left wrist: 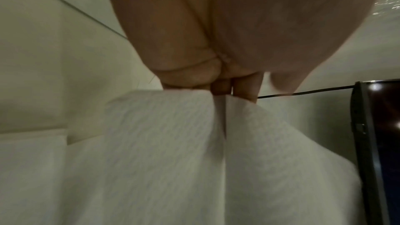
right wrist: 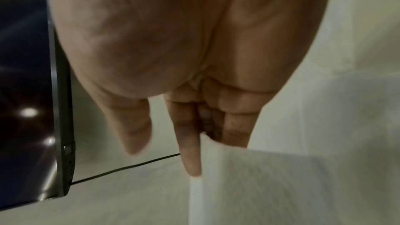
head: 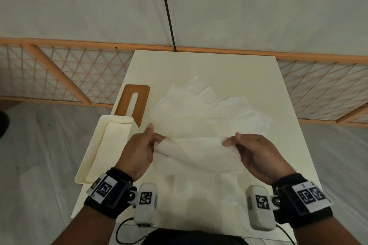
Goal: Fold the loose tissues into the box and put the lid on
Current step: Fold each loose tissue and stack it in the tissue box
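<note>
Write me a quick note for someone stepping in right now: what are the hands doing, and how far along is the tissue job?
Left hand and right hand each pinch one end of a tissue, held above the table.
More loose tissues lie spread behind it.
The open box sits at the table's left edge; the brown lid lies just behind it.
Done: box apparently already holds some tissue.
Left: fold this one, then the rest, box them, fit the lid.

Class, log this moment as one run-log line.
left hand pinches tissue | right hand pinches tissue | box open | lid off

White tissues (head: 201, 109), cream box (head: 103, 145), brown lid (head: 137, 101), cream table (head: 219, 63).
</note>
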`<action>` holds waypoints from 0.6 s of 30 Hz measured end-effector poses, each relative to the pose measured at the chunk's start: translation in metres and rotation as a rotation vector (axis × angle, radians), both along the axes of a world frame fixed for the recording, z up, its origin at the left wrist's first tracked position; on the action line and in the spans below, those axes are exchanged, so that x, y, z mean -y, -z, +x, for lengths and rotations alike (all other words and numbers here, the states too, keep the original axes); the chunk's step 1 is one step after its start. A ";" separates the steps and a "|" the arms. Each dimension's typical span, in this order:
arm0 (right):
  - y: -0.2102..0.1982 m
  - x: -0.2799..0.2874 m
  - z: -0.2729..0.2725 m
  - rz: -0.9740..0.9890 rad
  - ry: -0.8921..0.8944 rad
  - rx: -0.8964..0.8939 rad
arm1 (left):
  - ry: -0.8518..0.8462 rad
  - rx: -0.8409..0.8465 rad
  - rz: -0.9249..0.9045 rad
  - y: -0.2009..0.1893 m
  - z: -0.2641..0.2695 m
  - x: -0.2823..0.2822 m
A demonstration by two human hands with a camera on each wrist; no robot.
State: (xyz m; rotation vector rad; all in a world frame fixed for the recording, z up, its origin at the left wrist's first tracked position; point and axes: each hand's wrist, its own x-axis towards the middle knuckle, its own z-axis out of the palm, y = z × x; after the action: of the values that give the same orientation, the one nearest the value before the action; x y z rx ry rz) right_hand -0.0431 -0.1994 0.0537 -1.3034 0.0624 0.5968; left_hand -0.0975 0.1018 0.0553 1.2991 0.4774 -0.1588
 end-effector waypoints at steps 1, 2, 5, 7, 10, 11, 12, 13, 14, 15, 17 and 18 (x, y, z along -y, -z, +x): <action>0.005 -0.001 -0.001 -0.049 -0.004 0.034 | 0.015 0.024 0.086 0.001 -0.001 0.000; 0.009 0.000 -0.001 -0.100 -0.009 0.069 | 0.028 0.046 0.157 0.003 -0.002 0.001; 0.010 0.003 -0.005 -0.160 0.006 0.090 | 0.096 0.076 0.228 0.008 -0.009 0.001; 0.015 0.006 -0.009 -0.250 -0.062 0.092 | 0.100 0.055 0.283 0.011 -0.011 0.004; 0.032 0.011 -0.018 -0.334 -0.101 0.045 | 0.175 -0.041 0.337 0.020 -0.019 0.011; 0.039 0.014 -0.022 -0.364 -0.091 0.028 | 0.202 -0.079 0.316 0.026 -0.022 0.013; 0.045 0.016 -0.026 -0.391 -0.080 0.009 | 0.232 -0.119 0.291 0.032 -0.027 0.015; 0.050 0.018 -0.031 -0.411 -0.081 0.000 | 0.266 -0.148 0.284 0.041 -0.031 0.017; 0.055 0.019 -0.035 -0.435 -0.087 -0.007 | 0.303 -0.171 0.299 0.051 -0.036 0.019; 0.061 0.021 -0.039 -0.465 -0.096 -0.014 | 0.327 -0.188 0.323 0.060 -0.039 0.021; 0.072 0.024 -0.043 -0.520 -0.105 -0.024 | 0.354 -0.216 0.401 0.075 -0.042 0.024; 0.077 0.024 -0.043 -0.542 -0.099 -0.021 | 0.355 -0.227 0.438 0.082 -0.042 0.025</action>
State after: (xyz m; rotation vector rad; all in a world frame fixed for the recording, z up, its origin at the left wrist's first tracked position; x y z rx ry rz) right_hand -0.0860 -0.2235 -0.0230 -1.8326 0.1876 0.7062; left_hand -0.1390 0.0765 -0.0264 1.8022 0.4865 -0.5253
